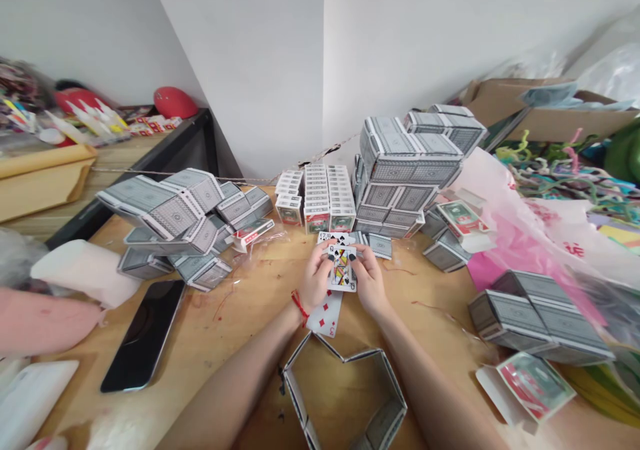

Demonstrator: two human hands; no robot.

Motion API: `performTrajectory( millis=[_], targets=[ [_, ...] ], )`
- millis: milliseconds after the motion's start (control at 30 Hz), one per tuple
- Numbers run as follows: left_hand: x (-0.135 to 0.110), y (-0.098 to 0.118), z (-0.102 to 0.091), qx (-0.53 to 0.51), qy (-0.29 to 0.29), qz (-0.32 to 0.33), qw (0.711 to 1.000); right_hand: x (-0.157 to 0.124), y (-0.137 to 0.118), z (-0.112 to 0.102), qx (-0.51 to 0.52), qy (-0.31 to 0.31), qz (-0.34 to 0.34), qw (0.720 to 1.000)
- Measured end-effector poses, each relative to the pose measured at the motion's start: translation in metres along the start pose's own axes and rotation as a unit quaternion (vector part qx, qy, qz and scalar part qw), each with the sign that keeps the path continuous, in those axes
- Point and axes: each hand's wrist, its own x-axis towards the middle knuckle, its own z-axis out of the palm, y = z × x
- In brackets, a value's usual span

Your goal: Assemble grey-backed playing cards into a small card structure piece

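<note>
Held upright between both hands is a queen of spades playing card (343,278), its face toward me. My left hand (316,278) pinches its left edge, thumb on the front. My right hand (371,278) grips the right edge the same way. Whether more cards sit behind it I cannot tell. More face-up cards (334,238) show just beyond the fingers. Under my left wrist lies a three of diamonds (326,313). Between my forearms stands an open, heart-like frame of joined cards (345,355).
Card structures rise at left (165,203) and right (400,163), with boxed card decks (317,193) between. A black phone (143,335) lies left. An opened card box (535,387) sits front right, near more folded card blocks (540,313). Pink plastic (495,263) spreads at right.
</note>
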Motion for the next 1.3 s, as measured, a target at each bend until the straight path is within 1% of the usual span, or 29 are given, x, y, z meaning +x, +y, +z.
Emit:
performTrajectory(
  millis=[233,433,700,1000,1167,1233,1300],
  targets=[
    [-0.001,-0.001,-0.001,0.034,0.008,0.026,0.999,-0.001,0.000,0.001,-0.005,-0.005,0.000,1.000],
    [-0.002,0.002,0.001,0.039,0.023,0.031,0.998,-0.002,-0.002,0.002,-0.034,0.006,-0.005,0.999],
    [-0.002,0.003,0.002,0.064,0.043,0.041,0.996,-0.002,-0.003,0.002,-0.016,0.005,0.006,1.000],
    [-0.002,0.010,0.006,0.082,0.069,0.043,0.993,-0.001,0.001,-0.001,-0.029,0.024,0.003,0.999],
    [0.000,0.010,0.002,0.038,0.079,0.008,0.996,-0.003,-0.001,0.004,0.034,0.007,0.050,0.998],
    [0.000,0.012,-0.001,0.042,0.078,0.017,0.996,-0.003,-0.004,0.004,0.070,-0.018,0.069,0.995],
    [0.000,0.015,-0.004,0.065,0.065,0.040,0.995,-0.003,-0.007,0.004,0.105,-0.059,0.101,0.988]
  ],
)
